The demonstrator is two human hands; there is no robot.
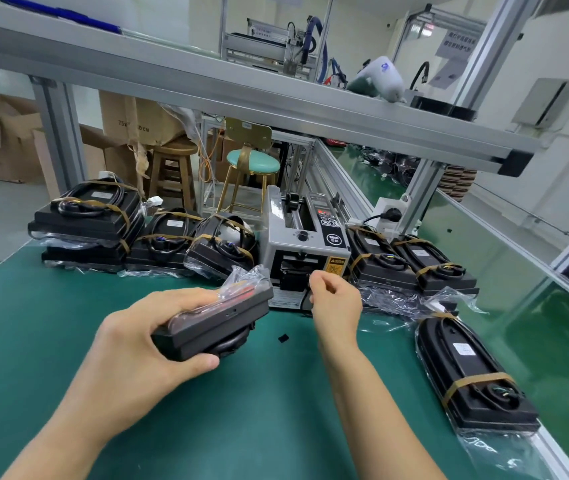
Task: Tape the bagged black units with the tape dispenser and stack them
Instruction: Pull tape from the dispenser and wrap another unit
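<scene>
Bright, even, diffuse overhead light filled the scene; shadows under the hands (158, 327) on the green counter (51, 323) were faint and soft. Glare marked the glossy green floor (553, 306) at right and the clear plastic bags (390, 299). Wide-angle distortion bent the aluminium shelf beam (241, 88) and frame edges. The background appeared slightly soft and overexposed.

The left hand (137, 336) hides much of the bagged unit (219, 318) it holds.
</scene>
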